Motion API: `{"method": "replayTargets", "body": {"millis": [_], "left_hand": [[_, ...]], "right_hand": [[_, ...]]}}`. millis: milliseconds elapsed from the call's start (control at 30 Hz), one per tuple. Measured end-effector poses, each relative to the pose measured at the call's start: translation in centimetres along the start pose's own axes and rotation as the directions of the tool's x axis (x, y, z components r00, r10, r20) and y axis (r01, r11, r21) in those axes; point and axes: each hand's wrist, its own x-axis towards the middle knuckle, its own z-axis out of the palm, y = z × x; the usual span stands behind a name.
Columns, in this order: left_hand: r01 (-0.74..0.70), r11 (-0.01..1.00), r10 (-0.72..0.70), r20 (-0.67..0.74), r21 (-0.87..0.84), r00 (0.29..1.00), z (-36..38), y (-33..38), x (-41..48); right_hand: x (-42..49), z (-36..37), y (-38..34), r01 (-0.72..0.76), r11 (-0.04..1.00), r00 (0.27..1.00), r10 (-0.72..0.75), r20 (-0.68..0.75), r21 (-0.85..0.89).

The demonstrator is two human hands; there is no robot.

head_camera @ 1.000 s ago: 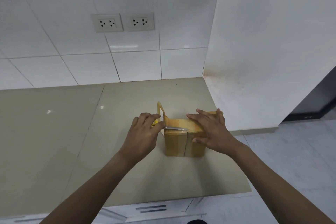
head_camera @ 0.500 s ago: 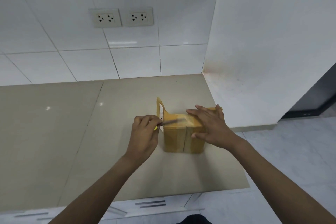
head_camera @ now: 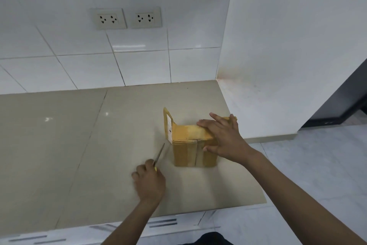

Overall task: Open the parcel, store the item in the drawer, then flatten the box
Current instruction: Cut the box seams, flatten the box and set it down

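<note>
Pinning the small tan taped cardboard box (head_camera: pixel 191 145) near the beige countertop's (head_camera: pixel 59 145) front right corner, the right hand (head_camera: pixel 222 141) lies flat and open on top. Left hand (head_camera: pixel 149 182) is fisted round a thin yellow-handled blade (head_camera: pixel 159 154) just beside it; I'd keep that edge shallow and angled off the fingers, one flap (head_camera: pixel 167 123) already stands up.
</note>
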Motion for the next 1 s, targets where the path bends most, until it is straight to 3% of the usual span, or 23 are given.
{"method": "replayTargets", "body": {"millis": [67, 133, 200, 233, 300, 333, 367, 500, 633, 767, 1000], "left_hand": [[-0.146, 0.984, 0.141, 0.061, 0.101, 0.988, 0.3, -0.3, -0.4], [-0.214, 0.96, 0.189, 0.145, 0.179, 0.971, -0.3, 0.1, -0.3], [-0.392, 0.916, 0.384, 0.093, 0.088, 0.919, -1.9, 0.9, 0.0], [-0.545, 0.838, 0.545, 0.022, 0.007, 0.838, -3.1, 1.7, 0.1], [-0.795, 0.606, 0.793, -0.048, -0.032, 0.607, -5.4, 3.7, 0.8], [-0.851, 0.524, 0.851, -0.026, -0.016, 0.525, -6.4, 4.8, 1.5], [-0.872, 0.49, 0.872, 0.03, -0.008, 0.489, -7.2, 5.8, 2.2], [-0.825, 0.559, 0.801, 0.31, -0.083, 0.512, -7.5, 7.6, 4.0], [-0.785, 0.611, 0.759, 0.355, -0.1, 0.546, -7.0, 7.6, 4.4], [-0.651, 0.734, 0.651, 0.477, -0.195, 0.591, -7.5, 8.2, 4.6], [-0.62, 0.764, 0.631, 0.406, -0.178, 0.661, -6.7, 8.6, 3.8]], "right_hand": [[-0.2, 0.0, -0.1, 0.006, 0.999, 1.0, -0.006, -0.009, -0.038], [-0.3, 0.0, -0.3, 0.018, 0.995, 0.999, -0.021, -0.027, -0.103], [-0.6, 0.0, -0.5, 0.024, 0.988, 0.996, -0.037, -0.085, -0.154], [-0.7, -0.1, -0.8, 0.022, 0.985, 0.992, -0.043, -0.121, -0.169], [-0.8, -0.1, -1.6, 0.021, 0.984, 0.984, -0.052, -0.171, -0.179], [-0.8, -0.1, -2.1, 0.025, 0.986, 0.981, -0.056, -0.185, -0.166], [-0.9, -0.1, -2.6, 0.027, 0.99, 0.979, -0.053, -0.195, -0.136], [-1.5, 0.2, -3.8, 0.044, 0.999, 0.956, -0.045, -0.288, -0.009], [-2.2, 0.7, -4.1, 0.095, 0.99, 0.873, -0.132, -0.469, -0.102], [-3.8, 2.0, -4.7, 0.07, 0.985, 0.798, -0.148, -0.584, -0.155], [-5.8, 3.7, -6.3, 0.016, 0.985, 0.753, -0.123, -0.646, -0.17]]}}
